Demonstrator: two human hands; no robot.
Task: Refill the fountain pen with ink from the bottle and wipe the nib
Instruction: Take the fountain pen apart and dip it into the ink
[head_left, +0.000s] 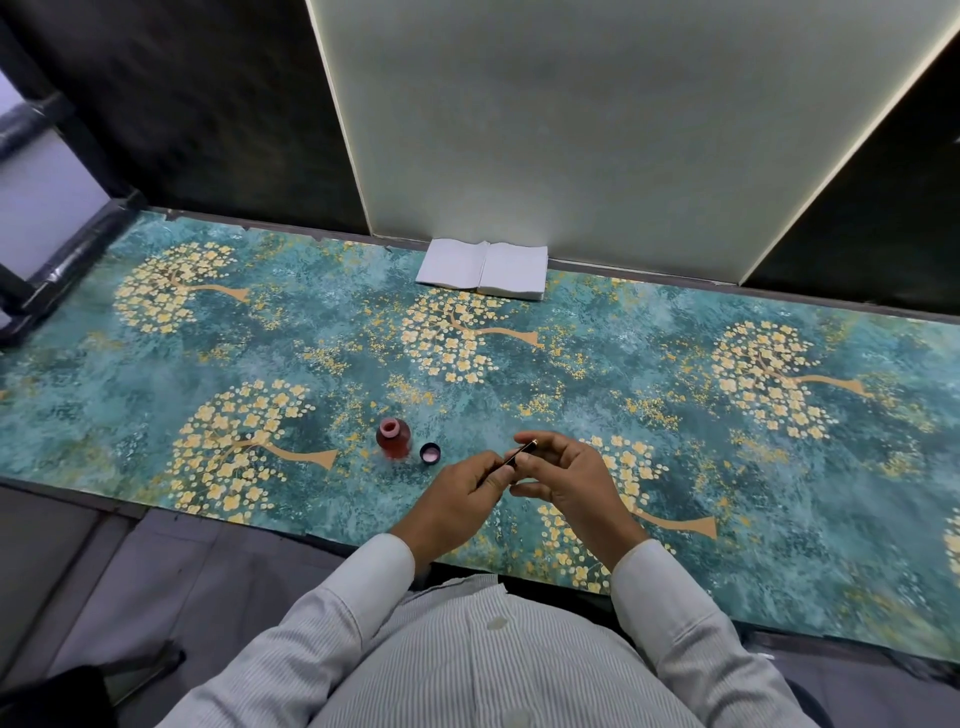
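A slim black fountain pen (519, 454) with a gold tip is held between both hands above the table's near edge. My left hand (462, 491) pinches its lower end, and my right hand (563, 475) grips its upper part with thumb and forefinger. The small ink bottle (394, 440), reddish with a pink open mouth, stands upright just left of the hands. Its dark cap (430, 453) lies beside it, pale inside facing up. The nib is hidden.
A stack of white tissues (483, 269) lies at the far edge against the pale wall panel. The table wears a teal cloth (260, 353) with gold tree prints. A dark frame (62, 260) borders the left end.
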